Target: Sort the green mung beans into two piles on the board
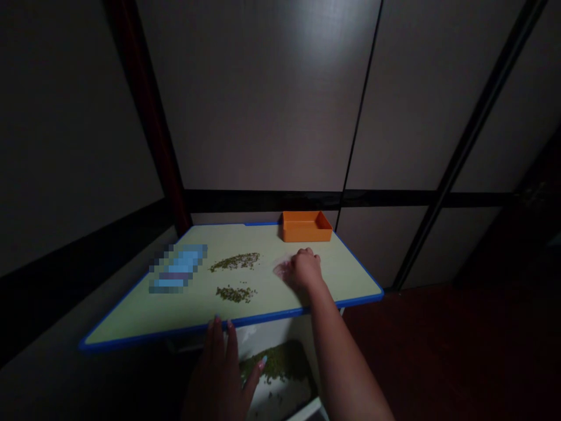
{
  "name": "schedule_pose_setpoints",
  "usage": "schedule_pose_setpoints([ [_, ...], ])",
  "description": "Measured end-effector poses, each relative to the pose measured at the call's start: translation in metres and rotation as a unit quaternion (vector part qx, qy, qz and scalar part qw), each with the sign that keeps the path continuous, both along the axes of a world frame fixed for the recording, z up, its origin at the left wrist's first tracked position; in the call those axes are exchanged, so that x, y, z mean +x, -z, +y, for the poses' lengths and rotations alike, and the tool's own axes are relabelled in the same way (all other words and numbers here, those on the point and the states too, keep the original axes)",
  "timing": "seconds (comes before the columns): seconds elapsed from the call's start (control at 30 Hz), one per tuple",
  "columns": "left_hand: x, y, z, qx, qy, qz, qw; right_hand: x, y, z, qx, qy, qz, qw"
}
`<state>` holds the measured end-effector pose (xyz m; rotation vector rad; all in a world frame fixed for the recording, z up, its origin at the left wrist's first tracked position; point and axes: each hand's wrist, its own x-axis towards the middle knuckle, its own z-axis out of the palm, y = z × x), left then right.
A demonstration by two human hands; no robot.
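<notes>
My right hand [307, 268] is closed over the right part of the table, its fingers curled on a thin see-through piece of plastic [283, 268] with a pinkish tint; its exact kind is hard to make out. To its left lie two thin spreads of small greenish grains, an upper spread [236, 262] and a lower spread [235, 293]. My left hand [223, 368] is low at the table's front edge, fingers stretched out and thumb apart, holding nothing. Below the edge, beside that hand, a white container [302, 327] holds more of the greenish grains [284, 359].
The pale yellow table [144, 318] has a blue rim. An orange open box [307, 234] stands at its back right. A blurred-out bluish item [179, 268] lies on the left side. Cabinet panels [263, 105] rise right behind the table, and dark floor [460, 345] shows at right.
</notes>
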<state>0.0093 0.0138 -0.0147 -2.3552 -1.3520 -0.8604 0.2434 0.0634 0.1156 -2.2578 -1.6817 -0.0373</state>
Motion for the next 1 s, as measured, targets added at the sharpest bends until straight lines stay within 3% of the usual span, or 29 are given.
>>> schedule_pose_setpoints([
  [0.13,0.002,-0.010,-0.005,-0.007,-0.007,0.015,1.000,-0.001,-0.001,0.001,0.006,0.010,-0.012,1.000],
  [0.33,0.002,-0.015,-0.010,-0.021,-0.008,0.023,0.999,-0.028,0.005,0.010,0.019,-0.088,-0.042,0.995],
  [0.57,-0.001,-0.014,-0.011,-0.036,-0.018,0.030,0.999,-0.045,0.006,0.018,0.009,-0.147,-0.047,0.988],
  [0.87,0.000,-0.010,-0.011,-0.024,-0.004,0.010,1.000,-0.028,0.000,-0.001,-0.013,-0.197,-0.018,0.980],
  [1.0,0.001,-0.010,-0.011,-0.008,-0.003,0.012,1.000,-0.012,-0.001,-0.008,-0.028,-0.166,0.004,0.986],
])
